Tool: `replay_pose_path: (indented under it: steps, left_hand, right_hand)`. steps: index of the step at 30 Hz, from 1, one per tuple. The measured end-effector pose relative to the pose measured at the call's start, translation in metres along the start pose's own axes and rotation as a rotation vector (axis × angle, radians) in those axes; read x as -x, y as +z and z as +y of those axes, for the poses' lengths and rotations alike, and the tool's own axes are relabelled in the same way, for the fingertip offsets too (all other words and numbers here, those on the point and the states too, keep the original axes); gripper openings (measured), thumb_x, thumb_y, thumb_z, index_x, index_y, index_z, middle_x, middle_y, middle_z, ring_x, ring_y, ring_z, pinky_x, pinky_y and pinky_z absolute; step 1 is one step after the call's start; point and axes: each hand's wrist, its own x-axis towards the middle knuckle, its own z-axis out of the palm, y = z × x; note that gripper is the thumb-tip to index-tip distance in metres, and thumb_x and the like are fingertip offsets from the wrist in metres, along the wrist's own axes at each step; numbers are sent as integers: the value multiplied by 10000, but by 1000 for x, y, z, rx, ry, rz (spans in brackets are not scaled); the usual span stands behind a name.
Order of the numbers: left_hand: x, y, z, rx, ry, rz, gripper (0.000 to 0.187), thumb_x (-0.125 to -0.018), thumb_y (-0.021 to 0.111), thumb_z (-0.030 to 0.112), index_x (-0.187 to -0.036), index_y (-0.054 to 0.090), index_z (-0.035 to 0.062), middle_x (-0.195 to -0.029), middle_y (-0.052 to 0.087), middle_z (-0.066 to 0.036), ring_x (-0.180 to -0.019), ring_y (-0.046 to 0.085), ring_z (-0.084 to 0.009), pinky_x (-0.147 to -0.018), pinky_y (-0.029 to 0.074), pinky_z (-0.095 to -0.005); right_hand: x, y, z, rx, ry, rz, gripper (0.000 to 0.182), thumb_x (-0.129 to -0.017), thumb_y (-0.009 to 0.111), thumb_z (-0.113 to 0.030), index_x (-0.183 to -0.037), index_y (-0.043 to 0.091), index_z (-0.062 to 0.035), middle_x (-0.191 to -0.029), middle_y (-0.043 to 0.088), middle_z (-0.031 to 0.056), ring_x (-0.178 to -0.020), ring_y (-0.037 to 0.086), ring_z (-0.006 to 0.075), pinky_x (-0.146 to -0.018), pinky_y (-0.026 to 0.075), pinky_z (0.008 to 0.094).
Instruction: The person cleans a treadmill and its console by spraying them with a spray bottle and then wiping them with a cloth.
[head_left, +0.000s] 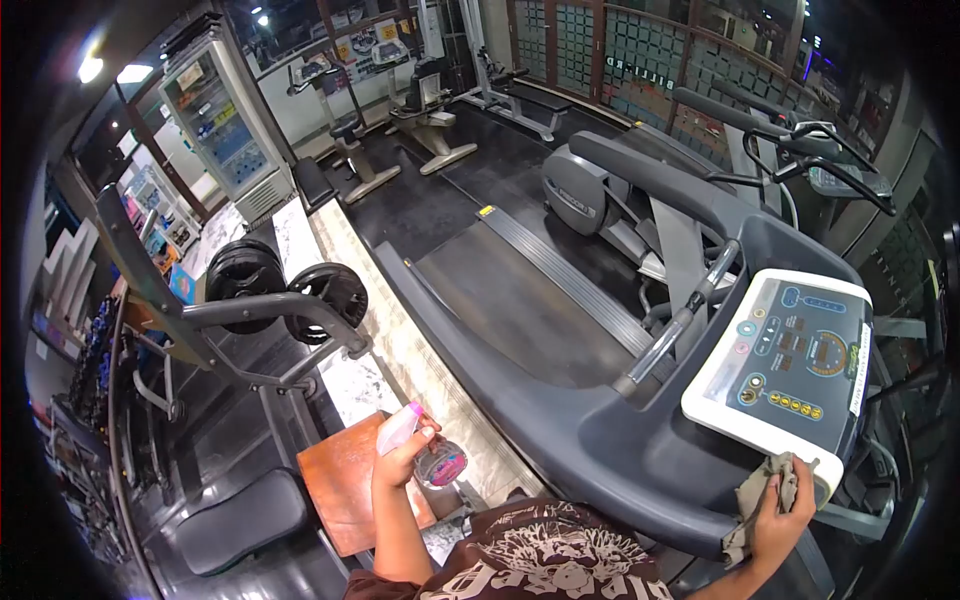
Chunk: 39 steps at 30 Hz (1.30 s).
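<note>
My left hand point(402, 453) is closed around the neck of a spray bottle point(442, 466), which has a clear body, a coloured label and a pink nozzle. It is held above the brown padded top of a box or seat point(345, 480). My right hand point(783, 512) grips a crumpled grey-green cloth point(752, 497). The cloth touches the lower corner of the white-framed treadmill console point(800, 350), and part of it hangs down by the end of the dark treadmill arm point(650, 510).
The treadmill belt point(530, 300) stretches away ahead. Weight plates point(328, 303) hang on a rack at left, near a black bench pad point(245, 520). A drinks fridge point(225, 130), exercise bikes point(425, 120) and an elliptical machine point(585, 190) stand farther back.
</note>
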Motion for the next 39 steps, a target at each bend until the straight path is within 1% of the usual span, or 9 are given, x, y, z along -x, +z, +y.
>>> replay_pose_path:
  steps: [5, 7, 9, 12, 16, 19, 24, 33, 39]
  left_hand:
    - [-17, -23, 10, -48, -11, -7, 164, -801, 722, 75, -919, 644, -9, -838, 674, -101, -705, 658, -194, -660, 537, -313]
    - [-20, -26, 12, -56, -20, -7, 162, -803, 727, 70, -919, 647, -10, -836, 675, -100, -710, 659, -193, -657, 536, -311]
    - [-22, -29, 12, -46, -26, -39, 158, -824, 724, 49, -944, 639, -9, -862, 676, -98, -726, 654, -181, -652, 530, -301]
    - [-24, -41, 5, -38, -51, -63, 157, -845, 711, 24, -977, 629, -1, -893, 675, -99, -713, 631, -160, -642, 521, -291]
    - [-31, -59, -15, 12, -127, -26, 170, -834, 718, 2, -980, 630, -2, -892, 676, -105, -699, 625, -156, -635, 517, -289]
    - [-48, -64, -20, -14, -163, -21, 168, -836, 713, 1, -983, 632, -9, -888, 678, -104, -690, 627, -153, -630, 515, -287]
    - [-101, -69, -26, -29, -206, -84, 139, -840, 719, 35, -948, 643, -9, -863, 672, -80, -673, 619, -141, -624, 501, -275]
    - [-212, -74, 9, -124, -167, -249, 119, -846, 723, 48, -926, 646, 6, -836, 673, -53, -699, 616, -116, -649, 497, -269]
    - [-248, -99, 25, -129, -219, -196, 126, -833, 732, 30, -916, 641, 3, -850, 678, -74, -699, 627, -134, -648, 506, -280]
  right_hand:
    - [8, 54, -23, -78, 37, 60, 368, -866, 659, -61, -1222, 615, 20, -1161, 651, 205, -1077, 618, 335, -981, 448, 397]
    - [3, 73, -63, -67, -139, -236, 380, -826, 687, -99, -1191, 629, -16, -1156, 624, 232, -989, 639, 404, -903, 494, 425]
    - [4, 104, -100, -201, -97, -465, 374, -817, 700, -142, -1178, 636, -66, -1105, 626, 203, -941, 645, 405, -833, 518, 436]
    - [9, 141, -110, -77, -417, -624, 355, -810, 696, -149, -1156, 631, -102, -976, 600, 182, -855, 616, 423, -723, 505, 484]
    - [8, 153, -114, -52, -245, -545, 362, -789, 691, -159, -1144, 640, -108, -936, 596, 168, -837, 622, 399, -729, 515, 474]
    - [0, 153, -128, -37, -225, -703, 340, -824, 698, -150, -1145, 624, -65, -1041, 627, 198, -930, 623, 434, -795, 510, 465]
    - [-8, 166, -135, 39, -62, -785, 334, -807, 706, -185, -1120, 649, -81, -1026, 647, 191, -945, 630, 426, -801, 515, 459]
    - [-23, 249, -175, 129, -212, -812, 408, -754, 726, -193, -1148, 655, -114, -917, 611, 166, -831, 635, 382, -729, 518, 464]
    - [-44, 286, -217, 79, -94, -822, 411, -763, 721, -196, -1161, 654, -117, -926, 614, 171, -855, 637, 384, -761, 516, 466]
